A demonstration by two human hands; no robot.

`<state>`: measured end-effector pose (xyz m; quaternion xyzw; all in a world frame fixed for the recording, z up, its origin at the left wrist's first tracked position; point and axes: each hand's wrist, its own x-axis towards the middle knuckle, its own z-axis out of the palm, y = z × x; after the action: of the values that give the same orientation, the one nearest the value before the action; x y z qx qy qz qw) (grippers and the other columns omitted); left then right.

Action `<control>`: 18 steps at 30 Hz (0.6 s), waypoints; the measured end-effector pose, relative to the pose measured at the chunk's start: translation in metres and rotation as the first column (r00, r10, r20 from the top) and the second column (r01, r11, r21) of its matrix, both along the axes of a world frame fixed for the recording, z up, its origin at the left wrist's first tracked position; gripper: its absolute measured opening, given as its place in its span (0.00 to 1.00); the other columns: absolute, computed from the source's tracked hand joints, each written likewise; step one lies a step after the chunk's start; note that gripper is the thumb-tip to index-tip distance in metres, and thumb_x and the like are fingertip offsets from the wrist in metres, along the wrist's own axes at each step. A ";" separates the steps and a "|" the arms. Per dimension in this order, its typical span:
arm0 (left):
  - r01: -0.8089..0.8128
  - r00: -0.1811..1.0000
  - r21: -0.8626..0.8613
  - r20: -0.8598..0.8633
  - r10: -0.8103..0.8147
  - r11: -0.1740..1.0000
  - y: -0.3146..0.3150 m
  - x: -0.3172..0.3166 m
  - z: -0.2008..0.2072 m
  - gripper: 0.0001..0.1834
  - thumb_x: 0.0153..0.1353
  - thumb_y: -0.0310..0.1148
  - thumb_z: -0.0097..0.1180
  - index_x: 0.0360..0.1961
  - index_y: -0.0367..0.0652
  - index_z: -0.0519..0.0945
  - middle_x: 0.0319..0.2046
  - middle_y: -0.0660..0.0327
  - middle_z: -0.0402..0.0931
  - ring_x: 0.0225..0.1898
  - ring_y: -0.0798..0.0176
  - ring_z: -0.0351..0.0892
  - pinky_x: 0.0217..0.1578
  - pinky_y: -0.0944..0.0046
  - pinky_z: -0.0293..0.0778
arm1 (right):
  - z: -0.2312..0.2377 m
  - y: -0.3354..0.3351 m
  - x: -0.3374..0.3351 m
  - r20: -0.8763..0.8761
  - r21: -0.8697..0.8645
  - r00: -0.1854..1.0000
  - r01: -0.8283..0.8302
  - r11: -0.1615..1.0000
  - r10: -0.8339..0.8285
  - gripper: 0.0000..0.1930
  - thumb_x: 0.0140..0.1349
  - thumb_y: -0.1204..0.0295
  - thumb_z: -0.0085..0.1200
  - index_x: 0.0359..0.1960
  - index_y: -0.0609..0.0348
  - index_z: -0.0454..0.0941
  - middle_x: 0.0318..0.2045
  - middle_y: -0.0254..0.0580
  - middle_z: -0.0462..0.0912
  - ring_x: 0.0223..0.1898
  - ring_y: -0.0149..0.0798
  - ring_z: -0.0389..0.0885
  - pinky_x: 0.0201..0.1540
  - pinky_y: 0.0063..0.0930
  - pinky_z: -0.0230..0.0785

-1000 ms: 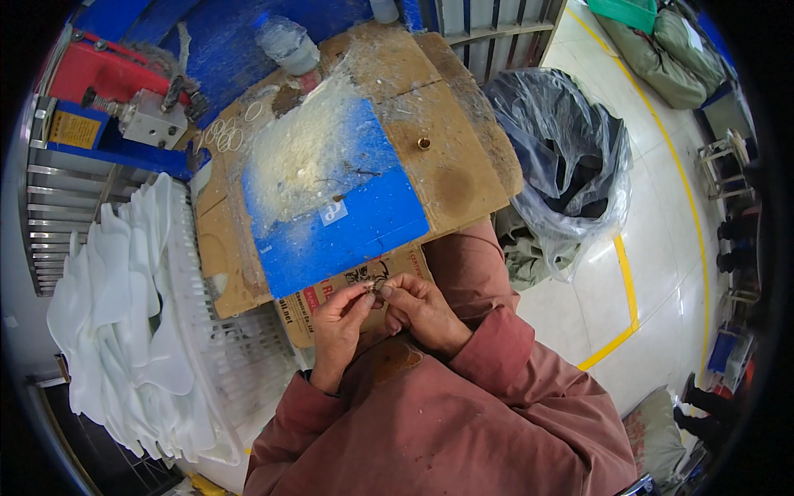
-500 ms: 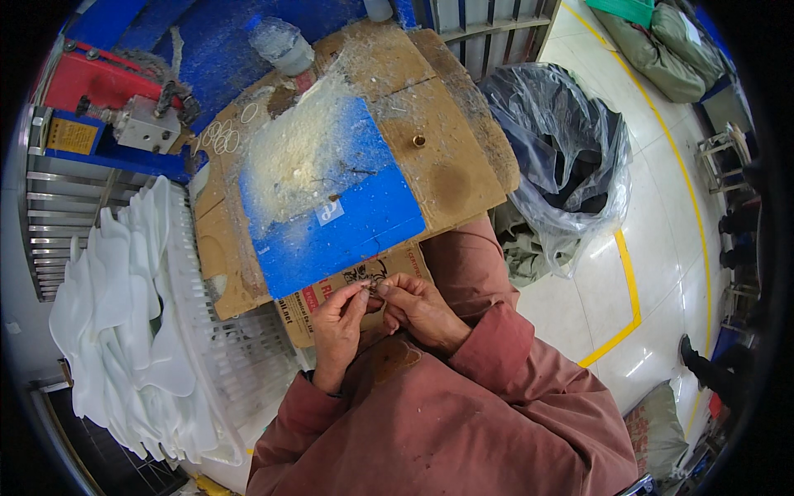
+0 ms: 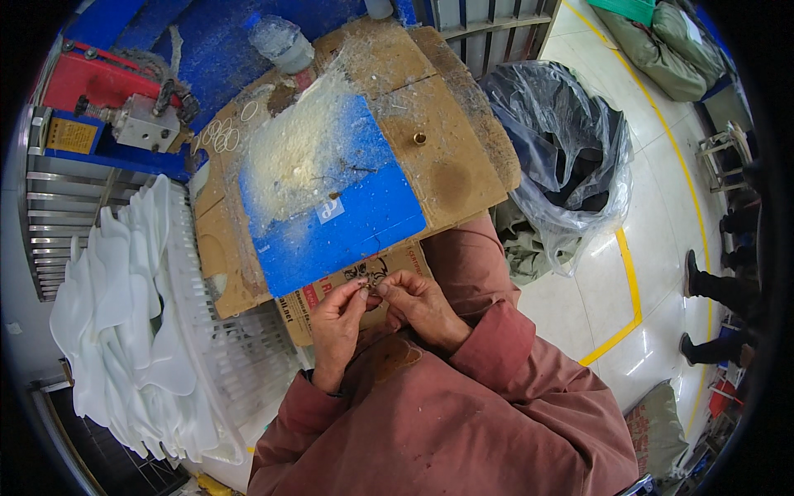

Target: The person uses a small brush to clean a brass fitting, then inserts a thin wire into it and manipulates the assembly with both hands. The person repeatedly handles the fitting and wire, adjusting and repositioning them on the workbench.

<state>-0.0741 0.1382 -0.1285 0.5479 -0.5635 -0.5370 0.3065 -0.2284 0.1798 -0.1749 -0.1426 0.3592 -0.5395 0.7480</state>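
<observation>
Small object (image 3: 371, 287), head view: it is pinched between the thumb and fingertips of both the left hand (image 3: 335, 335) and the right hand (image 3: 432, 316), and is held in front of the body, above a printed cardboard box (image 3: 316, 326); its kind is too much covered by the fingers to be told with certainty. Beyond the hands, a blue sheet (image 3: 351, 241), partly covered with pale crumbs (image 3: 289, 157), is supported on flattened cardboard (image 3: 459, 178). A brass-coloured ring (image 3: 419, 139) is seen to its right; thin white loops (image 3: 220, 135) are scattered at upper left.
</observation>
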 end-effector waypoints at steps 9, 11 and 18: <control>0.011 0.999 -0.015 0.033 -0.011 1.000 0.001 -0.002 0.003 0.09 0.67 0.23 0.57 0.47 0.33 0.83 0.36 0.57 0.86 0.37 0.67 0.86 0.40 0.69 0.81 | -0.002 0.000 0.001 -0.092 -0.082 0.996 -0.009 0.997 0.002 0.09 0.73 0.67 0.52 0.41 0.61 0.77 0.35 0.38 0.85 0.22 0.23 0.74 0.25 0.19 0.70; 0.010 0.999 -0.015 0.049 -0.009 1.000 0.001 -0.002 0.003 0.10 0.67 0.23 0.57 0.47 0.33 0.83 0.37 0.57 0.86 0.37 0.67 0.87 0.40 0.69 0.81 | -0.003 0.000 0.001 -0.099 -0.092 0.995 -0.011 0.996 0.002 0.10 0.73 0.66 0.52 0.41 0.61 0.77 0.35 0.38 0.85 0.21 0.23 0.74 0.25 0.19 0.69; 0.009 1.000 -0.013 0.024 -0.008 1.000 0.001 -0.001 0.001 0.10 0.67 0.23 0.57 0.47 0.33 0.83 0.36 0.57 0.86 0.37 0.67 0.86 0.40 0.69 0.81 | -0.002 0.000 0.000 -0.148 -0.093 0.989 -0.008 0.996 -0.006 0.10 0.74 0.67 0.52 0.40 0.61 0.77 0.34 0.37 0.85 0.22 0.23 0.75 0.26 0.19 0.70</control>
<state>-0.0754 0.1397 -0.1273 0.5499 -0.5730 -0.5279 0.3010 -0.2283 0.1800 -0.1774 -0.2170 0.3880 -0.5434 0.7121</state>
